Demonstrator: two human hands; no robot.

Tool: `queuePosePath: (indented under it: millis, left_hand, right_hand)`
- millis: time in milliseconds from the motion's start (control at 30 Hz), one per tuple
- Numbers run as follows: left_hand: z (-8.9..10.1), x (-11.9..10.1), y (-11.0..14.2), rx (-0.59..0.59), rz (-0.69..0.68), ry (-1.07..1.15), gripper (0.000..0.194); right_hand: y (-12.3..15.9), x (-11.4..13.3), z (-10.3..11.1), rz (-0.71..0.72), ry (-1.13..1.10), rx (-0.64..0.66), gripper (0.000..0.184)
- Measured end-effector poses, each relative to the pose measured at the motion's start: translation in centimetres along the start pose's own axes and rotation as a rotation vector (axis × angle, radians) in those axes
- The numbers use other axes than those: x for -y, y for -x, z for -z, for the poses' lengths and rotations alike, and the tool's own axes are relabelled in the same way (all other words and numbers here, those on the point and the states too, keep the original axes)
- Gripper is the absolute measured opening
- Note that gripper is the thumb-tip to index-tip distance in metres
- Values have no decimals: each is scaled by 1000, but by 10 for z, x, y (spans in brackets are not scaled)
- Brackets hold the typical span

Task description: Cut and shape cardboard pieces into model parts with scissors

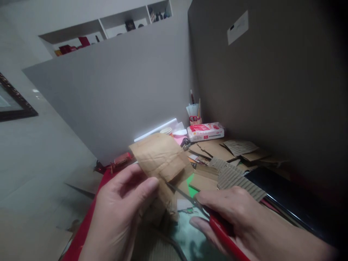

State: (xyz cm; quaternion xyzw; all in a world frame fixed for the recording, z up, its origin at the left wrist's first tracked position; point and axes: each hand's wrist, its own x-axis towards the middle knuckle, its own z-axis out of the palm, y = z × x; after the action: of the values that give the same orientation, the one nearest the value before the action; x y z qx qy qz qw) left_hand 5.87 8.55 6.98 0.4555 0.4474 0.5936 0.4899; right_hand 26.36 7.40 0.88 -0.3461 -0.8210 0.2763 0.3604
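A creased piece of brown kraft paper is pinched between the thumb and fingers of my left hand. It stands raised over the table, with part of it hanging lower beneath my thumb. Red-handled scissors are in the grip of my right hand. Their dark blades point up and left, and the tip reaches the paper's lower edge. Whether the blades are apart or closed is hard to make out.
Corrugated cardboard scraps lie behind my right hand, beside a black glossy object. Farther back are a red-and-white tissue pack and a pen holder. Grey panels enclose the table, whose red cloth shows at left.
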Motion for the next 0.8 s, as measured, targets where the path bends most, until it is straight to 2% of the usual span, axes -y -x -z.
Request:
queuePosePath:
  millis: [100, 367, 567, 667, 733, 800]
  left_hand:
    - [4, 2, -3, 21, 22, 51, 15]
    - [5, 0, -3, 17, 80, 75, 17]
    - [14, -3, -8, -24, 1, 98, 26]
    - [18, -5, -7, -49, -40, 83, 26]
    - [18, -6, -5, -34, -35, 78, 24]
    - [15, -6, -3, 7, 8, 72, 22]
  right_hand:
    - [-1, -3, -3, 29, 52, -31, 9]
    - [-2, -7, -8, 62, 120, -60, 10]
    - [1, -10, -12, 119, 197, -35, 19]
    - [4, -11, -9, 216, 246, -129, 20]
    - [3, -12, -6, 294, 261, -285, 17]
    - [-1, -14, -3, 256, 222, -446, 12]
